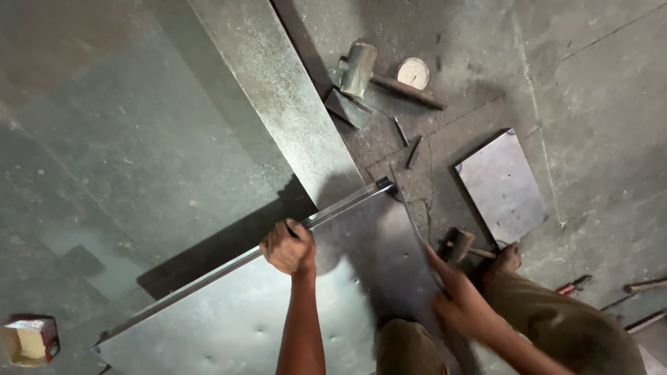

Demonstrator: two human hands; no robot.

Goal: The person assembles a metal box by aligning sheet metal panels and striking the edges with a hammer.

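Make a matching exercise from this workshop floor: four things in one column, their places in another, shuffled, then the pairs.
Things:
1. mallet
2. small metal plate
3. long metal bar
4. small box

Places:
A. bottom left corner of the view
B. under the left hand, along the big sheet's edge
C. top centre, beside a round disc
D. flat on the floor, right of centre

Pairs: 1-C, 2-D, 3-B, 4-A
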